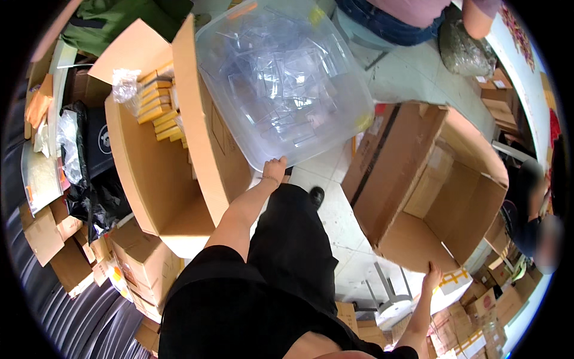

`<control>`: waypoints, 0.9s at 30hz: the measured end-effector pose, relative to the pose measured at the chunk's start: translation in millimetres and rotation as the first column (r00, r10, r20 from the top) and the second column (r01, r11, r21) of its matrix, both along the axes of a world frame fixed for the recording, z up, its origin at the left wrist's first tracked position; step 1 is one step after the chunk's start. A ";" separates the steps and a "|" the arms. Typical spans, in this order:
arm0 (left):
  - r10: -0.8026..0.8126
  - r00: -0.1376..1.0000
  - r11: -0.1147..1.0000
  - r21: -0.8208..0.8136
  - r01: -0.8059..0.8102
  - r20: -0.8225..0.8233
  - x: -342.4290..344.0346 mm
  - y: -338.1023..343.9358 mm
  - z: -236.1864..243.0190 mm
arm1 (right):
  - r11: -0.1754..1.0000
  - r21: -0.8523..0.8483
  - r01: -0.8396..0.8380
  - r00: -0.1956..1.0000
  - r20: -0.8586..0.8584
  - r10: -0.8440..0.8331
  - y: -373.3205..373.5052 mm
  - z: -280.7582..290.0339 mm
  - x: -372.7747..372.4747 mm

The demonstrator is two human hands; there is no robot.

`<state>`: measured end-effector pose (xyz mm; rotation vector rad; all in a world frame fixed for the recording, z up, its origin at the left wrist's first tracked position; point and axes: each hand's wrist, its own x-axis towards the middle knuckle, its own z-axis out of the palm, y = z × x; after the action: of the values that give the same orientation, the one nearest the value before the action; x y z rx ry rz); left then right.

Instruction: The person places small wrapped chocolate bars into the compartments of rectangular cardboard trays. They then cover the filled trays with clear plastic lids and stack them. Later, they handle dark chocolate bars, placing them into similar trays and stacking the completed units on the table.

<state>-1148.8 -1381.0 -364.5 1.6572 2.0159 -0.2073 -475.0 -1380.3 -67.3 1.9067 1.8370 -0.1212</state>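
Observation:
My left hand is closed on the near rim of a large clear plastic bin. Many flat, clear plastic sleeves or sheets lie loosely inside it. Off to the right, my right hand grips the near edge of an open brown cardboard box, which is tilted so that its bare inside shows. Part of that hand's grip is hidden by the box edge.
Left of the bin, a tall open carton holds several stacked yellow-edged packs. A grey stool stands below the tilted box. Stacked cartons line the left; other people are at the top and right.

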 end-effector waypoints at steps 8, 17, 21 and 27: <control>0.123 0.964 0.868 -0.496 0.011 0.237 99.9 -85.9 67.7 | 0.945 0.174 -0.276 0.946 -0.125 0.299 20.8 97.7 96.8; 0.179 0.000 0.847 -0.154 -0.508 0.984 182.8 66.7 378.9 | 0.779 0.042 -0.626 0.778 -0.038 0.627 99.6 364.5 -128.2; 0.544 -0.140 0.775 -0.559 -0.295 0.827 131.3 83.8 398.5 | 0.602 0.059 -0.796 0.579 -0.214 0.787 99.2 417.1 -236.2; 0.571 0.302 0.811 -0.581 -0.065 0.763 84.5 7.8 317.5 | 0.293 0.143 -0.945 0.228 -0.352 0.908 89.0 456.5 -407.4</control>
<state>-1064.3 -1373.2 -46.9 0.6590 1.1729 0.3532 -882.4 -1291.3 389.3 0.3689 2.8619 -0.1603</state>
